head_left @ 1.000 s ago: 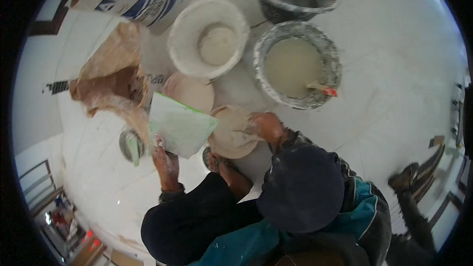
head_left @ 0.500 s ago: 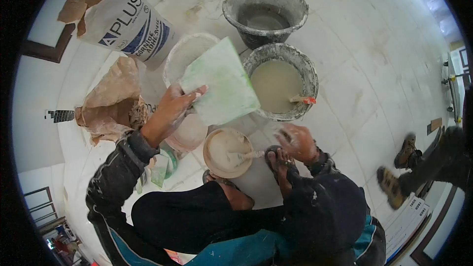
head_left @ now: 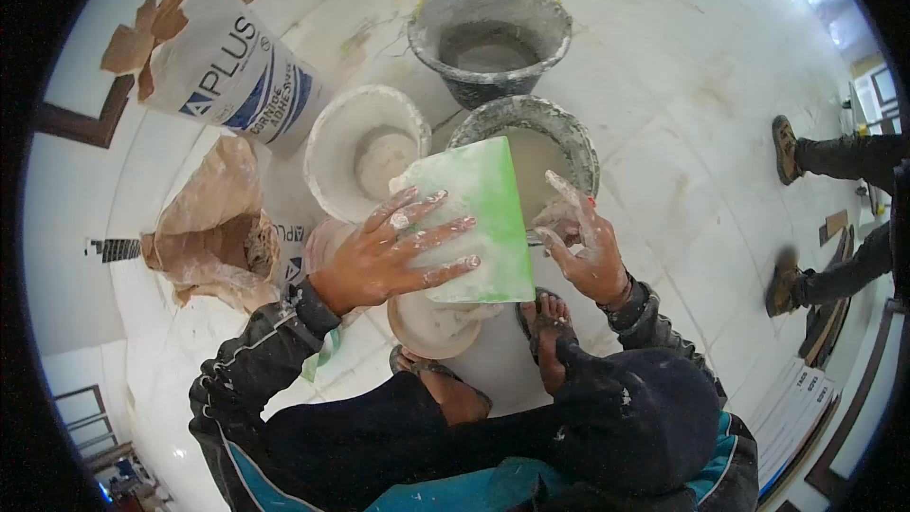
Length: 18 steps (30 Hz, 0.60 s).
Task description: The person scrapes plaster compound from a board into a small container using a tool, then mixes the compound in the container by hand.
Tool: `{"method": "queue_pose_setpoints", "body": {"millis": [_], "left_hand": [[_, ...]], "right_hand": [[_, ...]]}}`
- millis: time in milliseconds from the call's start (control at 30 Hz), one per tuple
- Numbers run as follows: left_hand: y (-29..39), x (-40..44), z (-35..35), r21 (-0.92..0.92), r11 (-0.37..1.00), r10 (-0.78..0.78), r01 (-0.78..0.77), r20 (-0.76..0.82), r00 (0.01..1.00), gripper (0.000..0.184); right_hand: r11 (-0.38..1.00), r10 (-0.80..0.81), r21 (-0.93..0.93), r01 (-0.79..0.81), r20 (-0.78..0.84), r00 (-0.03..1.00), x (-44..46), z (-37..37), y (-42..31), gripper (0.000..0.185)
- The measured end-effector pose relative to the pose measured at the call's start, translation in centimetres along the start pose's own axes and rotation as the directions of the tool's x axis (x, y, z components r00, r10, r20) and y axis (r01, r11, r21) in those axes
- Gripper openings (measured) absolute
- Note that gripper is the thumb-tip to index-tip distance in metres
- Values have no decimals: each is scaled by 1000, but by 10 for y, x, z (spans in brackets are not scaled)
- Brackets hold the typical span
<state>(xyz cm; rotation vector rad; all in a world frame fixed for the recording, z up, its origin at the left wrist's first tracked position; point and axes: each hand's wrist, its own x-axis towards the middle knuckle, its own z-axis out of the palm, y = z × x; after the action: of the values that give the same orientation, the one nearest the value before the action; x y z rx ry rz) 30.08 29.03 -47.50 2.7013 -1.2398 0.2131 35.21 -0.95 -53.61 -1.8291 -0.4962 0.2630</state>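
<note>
A square green board [head_left: 482, 218], smeared with white paste, is raised in front of me over the containers. My left hand [head_left: 389, 251] holds it from the left, fingers spread across its upper face and thumb hidden. My right hand [head_left: 588, 242] is apart from the board on its right, with paste-coated fingers spread and nothing seen in them. Behind it stands a dark bucket of cloudy water [head_left: 577, 128], partly covered by the board. Below the board a small round tub of pale paste [head_left: 427, 337] sits by my feet; the board and my left hand hide part of it.
A white bucket [head_left: 332, 109] and another dark bucket [head_left: 438, 52] stand farther off. At left are a cornice adhesive bag [head_left: 204, 47] and an open, torn paper bag [head_left: 209, 190]. Another person's legs [head_left: 848, 156] are at the right, on the tiled floor.
The board has turned and come right, and my left hand now spreads over its face. My right hand has risen from beside the tub, fingers opening. The other person's legs have shifted.
</note>
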Motion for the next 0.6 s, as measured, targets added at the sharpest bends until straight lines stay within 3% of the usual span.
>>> {"method": "queue_pose_setpoints", "body": {"millis": [67,133,167,200,233,267,300,333,367,400,433,467,500,533,567,600], "left_hand": [[-3,-4,-4,40,999,-17,17,12,1000,43],[-10,-12,-2,84,995,-48,47,9,999,42],[-15,-21,-1,-96,964,-254,249,-44,966,38],[-17,-28,1,-280,864,-451,419,-58,891,34],[-17,-36,1,-396,699,-681,595,-118,722,26],[-17,-36,-6,-516,491,-857,702,-143,495,23],[-23,-38,-6,-515,483,-863,708,-142,485,23],[-35,-42,-7,-599,369,-924,711,-156,348,25],[-44,-45,-6,-679,256,-966,688,-155,206,27],[-51,-49,-4,-680,253,-967,688,-154,204,27],[-56,-52,-1,-792,204,-971,576,-89,222,30],[-57,-49,-1,-882,140,-969,450,-27,247,34],[-56,-44,1,-884,136,-969,448,-25,245,34],[-53,-38,4,-942,-46,-980,333,107,169,34],[-50,-34,6,-953,-227,-962,199,251,107,35],[-53,-37,13,-950,-241,-960,198,263,95,35]], "right_hand": [[999,-15,37,15,-11,1000,4,7,7,53],[908,-327,-289,302,-42,944,8,2,24,31],[906,-334,-280,316,-18,943,10,-3,30,31],[897,-371,-301,323,-118,921,11,-7,36,20],[890,-401,-322,322,-221,889,9,-11,40,13],[892,-401,-313,327,-211,891,6,-18,45,13],[970,-209,-187,158,-299,931,3,-25,49,13],[999,0,-47,-18,-361,932,0,-31,53,13],[999,1,-46,-19,-357,934,0,-34,59,13],[995,63,-40,-87,-411,909,1,-36,64,15],[987,123,-32,-155,-464,877,1,-38,69,17],[987,124,-35,-158,-463,878,3,-38,64,17],[968,91,-169,-183,-447,890,6,-36,58,20],[932,60,-300,-203,-426,903,10,-35,54,23],[930,63,-304,-205,-418,906,12,-35,57,23],[884,-7,-440,-158,-351,936,11,-34,63,25]]}}
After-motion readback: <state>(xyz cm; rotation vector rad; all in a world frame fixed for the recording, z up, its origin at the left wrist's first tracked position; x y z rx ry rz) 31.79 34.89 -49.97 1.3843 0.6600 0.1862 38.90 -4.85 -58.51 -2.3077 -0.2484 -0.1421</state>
